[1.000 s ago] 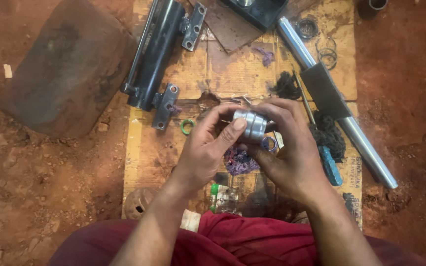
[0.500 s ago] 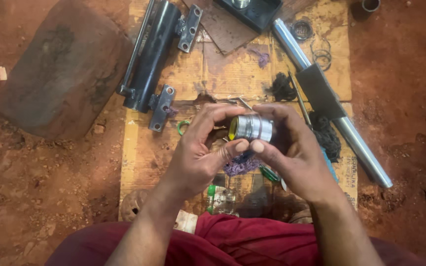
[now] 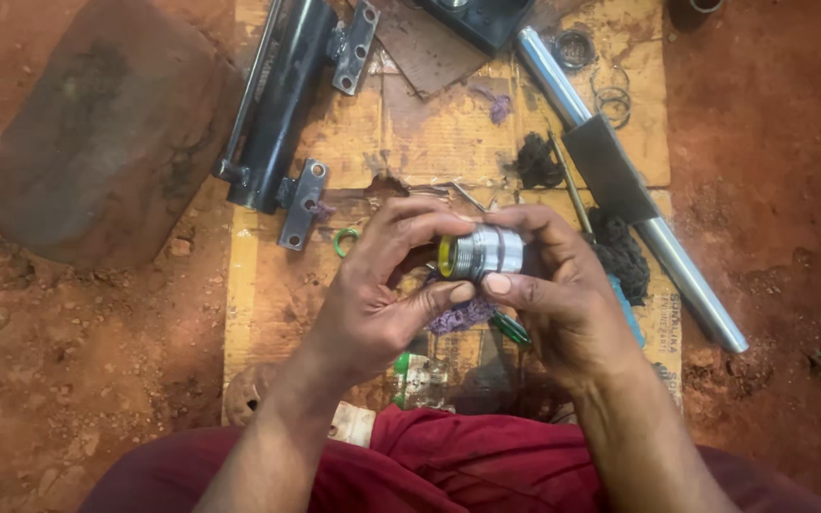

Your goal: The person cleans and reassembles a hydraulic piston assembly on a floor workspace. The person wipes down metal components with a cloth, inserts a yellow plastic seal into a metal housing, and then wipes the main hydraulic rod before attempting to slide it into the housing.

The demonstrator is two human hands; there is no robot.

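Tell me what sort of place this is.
Likely an outdoor, makeshift repair spot on bare red earth. Flattened cardboard serves as a work mat, strewn with a black metal cylinder and a chrome rod, while both hands hold a small metal fitting.

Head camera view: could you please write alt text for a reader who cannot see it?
Both hands, left hand and right hand, hold a small silver threaded metal cylinder with a yellow end above a sheet of cardboard on red soil. A black tube with brackets, a chrome rod and a flat stone lie around.
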